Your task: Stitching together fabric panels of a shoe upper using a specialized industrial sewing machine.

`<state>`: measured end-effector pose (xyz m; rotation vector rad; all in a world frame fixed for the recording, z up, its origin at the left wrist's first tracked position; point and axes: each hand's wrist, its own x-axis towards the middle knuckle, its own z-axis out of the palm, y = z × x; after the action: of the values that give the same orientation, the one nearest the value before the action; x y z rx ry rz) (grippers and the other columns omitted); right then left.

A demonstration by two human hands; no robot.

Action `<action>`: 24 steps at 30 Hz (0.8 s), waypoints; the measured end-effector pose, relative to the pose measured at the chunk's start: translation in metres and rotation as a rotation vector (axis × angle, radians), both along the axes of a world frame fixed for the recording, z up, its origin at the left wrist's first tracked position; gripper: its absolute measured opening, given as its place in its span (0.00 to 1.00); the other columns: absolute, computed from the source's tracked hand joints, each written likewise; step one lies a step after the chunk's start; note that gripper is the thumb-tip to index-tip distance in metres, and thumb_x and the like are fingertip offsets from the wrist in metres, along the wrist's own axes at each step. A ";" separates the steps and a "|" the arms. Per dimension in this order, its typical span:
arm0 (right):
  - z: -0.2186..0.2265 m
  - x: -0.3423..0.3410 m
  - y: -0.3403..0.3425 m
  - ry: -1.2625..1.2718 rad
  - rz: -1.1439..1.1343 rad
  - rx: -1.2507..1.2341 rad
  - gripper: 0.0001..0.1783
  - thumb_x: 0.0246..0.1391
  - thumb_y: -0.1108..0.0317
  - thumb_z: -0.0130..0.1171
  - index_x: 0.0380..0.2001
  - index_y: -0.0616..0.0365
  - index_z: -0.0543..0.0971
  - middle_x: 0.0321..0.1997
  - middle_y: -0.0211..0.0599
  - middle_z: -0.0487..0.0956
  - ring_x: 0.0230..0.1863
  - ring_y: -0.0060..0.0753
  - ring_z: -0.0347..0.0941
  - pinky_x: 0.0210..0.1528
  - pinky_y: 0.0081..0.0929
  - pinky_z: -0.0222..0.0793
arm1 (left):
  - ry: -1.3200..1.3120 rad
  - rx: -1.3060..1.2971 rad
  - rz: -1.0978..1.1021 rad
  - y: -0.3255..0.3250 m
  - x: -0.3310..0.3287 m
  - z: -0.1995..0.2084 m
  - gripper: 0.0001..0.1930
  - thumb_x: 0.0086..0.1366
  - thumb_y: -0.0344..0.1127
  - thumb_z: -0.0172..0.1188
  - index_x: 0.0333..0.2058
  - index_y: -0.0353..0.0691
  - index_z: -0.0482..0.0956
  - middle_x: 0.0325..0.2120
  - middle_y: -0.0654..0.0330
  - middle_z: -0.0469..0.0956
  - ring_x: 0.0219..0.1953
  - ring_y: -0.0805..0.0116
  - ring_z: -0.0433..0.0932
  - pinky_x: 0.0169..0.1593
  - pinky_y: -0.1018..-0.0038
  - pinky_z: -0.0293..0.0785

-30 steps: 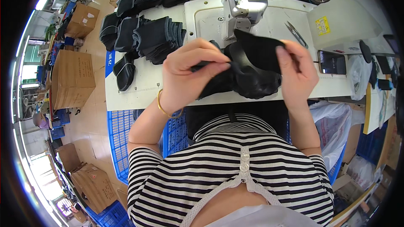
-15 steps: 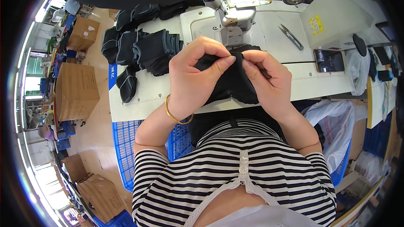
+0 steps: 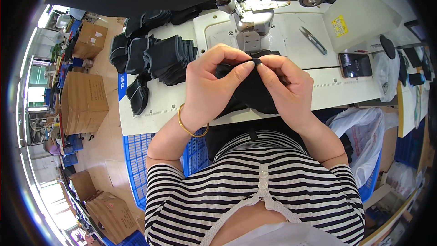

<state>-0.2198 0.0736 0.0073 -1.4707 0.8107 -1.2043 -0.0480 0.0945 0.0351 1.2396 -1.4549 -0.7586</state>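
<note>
A piece of black fabric (image 3: 256, 92) hangs from my two hands, just in front of the sewing machine (image 3: 251, 23). My left hand (image 3: 217, 78) pinches its upper edge between thumb and forefinger. Close beside it, my right hand (image 3: 286, 79) pinches the same edge, the two thumb tips almost meeting. Part of the fabric shows below and between my hands; the rest is hidden behind them. What kind of garment piece it is I cannot tell. The machine's needle area lies just beyond my fingers.
Bundled dark fabric pieces (image 3: 164, 54) are stacked left on the white table (image 3: 173, 111). Thread snips (image 3: 314, 40), a phone (image 3: 355, 65) and a translucent bin (image 3: 359, 18) are at right. Blue baskets (image 3: 139, 164) stand below the table; cardboard boxes (image 3: 84, 100) stand on the floor at left.
My fingertips have drawn closer together along the fabric's edge, and the folded edge between them now shows less. Both hands keep their pinch. The view has shifted slightly.
</note>
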 end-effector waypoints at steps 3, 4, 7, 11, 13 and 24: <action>0.000 0.000 0.000 0.064 -0.027 -0.036 0.08 0.60 0.73 0.59 0.41 0.65 0.80 0.29 0.32 0.81 0.29 0.14 0.73 0.33 0.15 0.69 | 0.029 0.083 -0.036 -0.001 0.004 0.004 0.06 0.58 0.27 0.68 0.34 0.35 0.83 0.29 0.64 0.82 0.34 0.78 0.78 0.41 0.81 0.74; -0.001 0.000 0.000 0.064 -0.027 -0.037 0.08 0.60 0.73 0.59 0.41 0.65 0.80 0.29 0.32 0.81 0.29 0.14 0.73 0.33 0.15 0.69 | 0.052 0.127 -0.050 -0.001 0.004 0.005 0.05 0.58 0.27 0.68 0.33 0.34 0.83 0.29 0.64 0.82 0.34 0.78 0.78 0.41 0.81 0.74; -0.001 0.000 0.000 0.042 -0.019 -0.047 0.08 0.60 0.73 0.59 0.40 0.65 0.80 0.29 0.33 0.82 0.29 0.16 0.74 0.33 0.16 0.70 | 0.060 0.093 -0.069 -0.002 0.004 0.002 0.04 0.58 0.26 0.68 0.33 0.34 0.82 0.28 0.65 0.82 0.33 0.79 0.77 0.40 0.82 0.73; -0.003 0.000 -0.001 0.043 -0.040 -0.100 0.08 0.60 0.72 0.60 0.40 0.65 0.80 0.29 0.35 0.82 0.27 0.19 0.76 0.32 0.17 0.70 | -0.034 -0.062 -0.002 -0.002 0.002 0.001 0.04 0.59 0.25 0.67 0.33 0.34 0.82 0.28 0.66 0.81 0.32 0.81 0.76 0.39 0.82 0.72; -0.004 -0.003 0.000 0.043 -0.042 -0.117 0.08 0.59 0.72 0.60 0.40 0.64 0.80 0.28 0.35 0.81 0.26 0.20 0.76 0.31 0.18 0.70 | 0.049 -0.122 0.116 -0.002 0.004 0.002 0.03 0.59 0.23 0.66 0.33 0.33 0.82 0.28 0.66 0.80 0.31 0.81 0.74 0.38 0.83 0.71; -0.005 -0.010 0.002 0.194 -0.077 -0.229 0.05 0.61 0.72 0.59 0.35 0.63 0.80 0.20 0.35 0.78 0.18 0.22 0.72 0.23 0.19 0.65 | 0.308 -0.041 0.111 -0.007 0.011 -0.001 0.04 0.61 0.24 0.66 0.35 0.31 0.82 0.29 0.67 0.79 0.31 0.83 0.73 0.38 0.86 0.70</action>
<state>-0.2295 0.0754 0.0023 -1.7780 0.8881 -1.2577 -0.0371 0.0874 0.0344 1.1079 -1.1369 -0.8017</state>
